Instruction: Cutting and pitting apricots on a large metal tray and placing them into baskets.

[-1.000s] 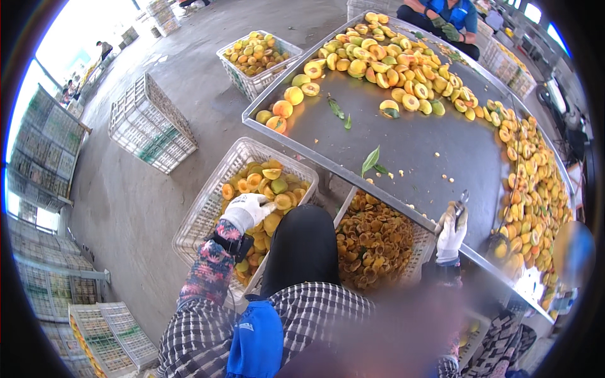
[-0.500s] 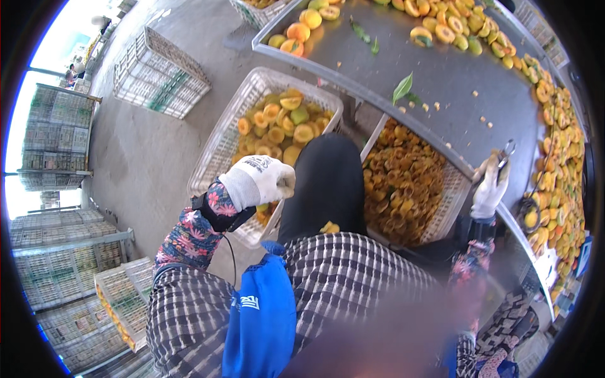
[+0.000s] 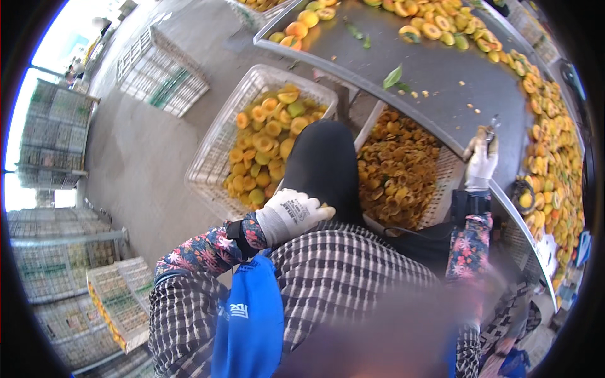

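The right hand [image 3: 482,165], in a white glove with stained fingertips, grips a small metal tool [image 3: 493,123] at the near edge of the metal tabletop [image 3: 435,88]. The left hand [image 3: 293,215], also gloved, is over the lap with its fingers bent; whether it pinches anything cannot be told. Just beyond the left hand, cut fruit [image 3: 268,142] fills part of a white crate [image 3: 205,148]. A second white crate [image 3: 450,189], full of browner fruit pieces [image 3: 397,173], sits between the two hands, partly under the tabletop edge.

The dark-clothed knee [image 3: 322,160] rises between the two crates and hides part of the first one's contents. More fruit halves [image 3: 547,183] line the far and right sides of the tabletop; a green leaf [image 3: 392,77] and small pale bits [image 3: 476,108] lie nearer the right hand. On the left, another crate [image 3: 167,79] stands on the grey floor [image 3: 138,164], with crate stacks [image 3: 53,132] beyond. A blurred dark shape [image 3: 384,334] covers the lower right of the view.

Dark print shows on the back of the left glove, and a white mark on the blue cloth [image 3: 252,321].
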`<state>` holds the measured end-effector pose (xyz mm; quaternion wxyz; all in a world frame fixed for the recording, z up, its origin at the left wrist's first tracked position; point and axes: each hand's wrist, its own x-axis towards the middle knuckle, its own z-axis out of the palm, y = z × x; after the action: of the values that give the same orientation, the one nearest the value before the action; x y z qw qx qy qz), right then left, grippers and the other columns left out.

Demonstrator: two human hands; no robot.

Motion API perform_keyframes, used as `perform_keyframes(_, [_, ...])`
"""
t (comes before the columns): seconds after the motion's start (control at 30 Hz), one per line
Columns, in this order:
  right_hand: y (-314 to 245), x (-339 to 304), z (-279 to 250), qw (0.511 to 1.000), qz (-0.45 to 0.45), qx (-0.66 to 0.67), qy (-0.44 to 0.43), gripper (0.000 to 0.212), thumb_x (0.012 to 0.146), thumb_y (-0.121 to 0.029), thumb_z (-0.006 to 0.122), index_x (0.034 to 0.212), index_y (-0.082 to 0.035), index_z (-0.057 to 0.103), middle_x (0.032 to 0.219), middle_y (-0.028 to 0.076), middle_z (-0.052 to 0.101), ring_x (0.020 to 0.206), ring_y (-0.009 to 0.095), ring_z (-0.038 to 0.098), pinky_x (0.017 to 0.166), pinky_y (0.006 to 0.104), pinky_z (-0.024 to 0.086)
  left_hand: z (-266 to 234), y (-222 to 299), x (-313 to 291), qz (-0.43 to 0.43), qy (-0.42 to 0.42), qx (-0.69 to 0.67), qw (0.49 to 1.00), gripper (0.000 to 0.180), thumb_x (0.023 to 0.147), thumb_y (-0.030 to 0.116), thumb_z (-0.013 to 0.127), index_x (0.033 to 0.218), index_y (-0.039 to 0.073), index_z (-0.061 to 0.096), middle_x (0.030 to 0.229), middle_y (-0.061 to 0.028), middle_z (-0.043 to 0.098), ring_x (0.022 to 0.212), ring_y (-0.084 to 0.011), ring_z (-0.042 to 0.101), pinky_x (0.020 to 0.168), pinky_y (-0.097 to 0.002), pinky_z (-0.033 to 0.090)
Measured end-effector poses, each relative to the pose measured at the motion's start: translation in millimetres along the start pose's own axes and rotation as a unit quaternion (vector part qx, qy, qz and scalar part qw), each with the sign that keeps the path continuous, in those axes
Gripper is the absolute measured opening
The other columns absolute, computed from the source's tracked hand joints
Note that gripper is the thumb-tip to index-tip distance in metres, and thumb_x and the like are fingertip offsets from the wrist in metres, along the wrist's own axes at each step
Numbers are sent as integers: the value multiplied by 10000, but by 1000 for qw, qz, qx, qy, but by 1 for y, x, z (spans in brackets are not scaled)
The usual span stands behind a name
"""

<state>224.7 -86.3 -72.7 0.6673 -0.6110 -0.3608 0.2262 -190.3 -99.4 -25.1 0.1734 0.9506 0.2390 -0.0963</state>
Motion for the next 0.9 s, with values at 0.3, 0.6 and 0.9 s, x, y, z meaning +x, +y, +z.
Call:
perform_keyframes(0.3, [4, 0, 4, 999, -30, 41, -8, 190, 977, -198, 521, 1086, -42, 526, 610, -33, 446, 451, 47, 393, 406, 206, 326, -16, 3, 54, 30, -7, -55, 998, 163, 872, 249, 560, 938, 129, 647, 801, -74, 661, 692, -258, 658, 611, -378, 524])
perform_keyframes(0.6, [7, -1, -3, 998, 19, 57, -31, 208, 941, -155, 548, 1109, -47, 491, 733, -59, 470, 536, 20, 410, 462, 180, 351, -57, -38, 167, 95, 247, -213, 941, 322, 882, 214, 629, 1171, 75, 593, 945, -116, 640, 881, -269, 641, 783, -352, 517])
perform_keyframes(0.9, [-13, -6, 1, 999, 14, 5, -34, 259, 951, -210, 536, 1105, -10, 480, 633, -29, 464, 476, 39, 428, 429, 192, 356, -140, -241, 303, -140, 362, -60, 920, 420, 855, 291, 590, 1203, 55, 572, 1275, -183, 526, 1166, -350, 513, 1000, -415, 402])
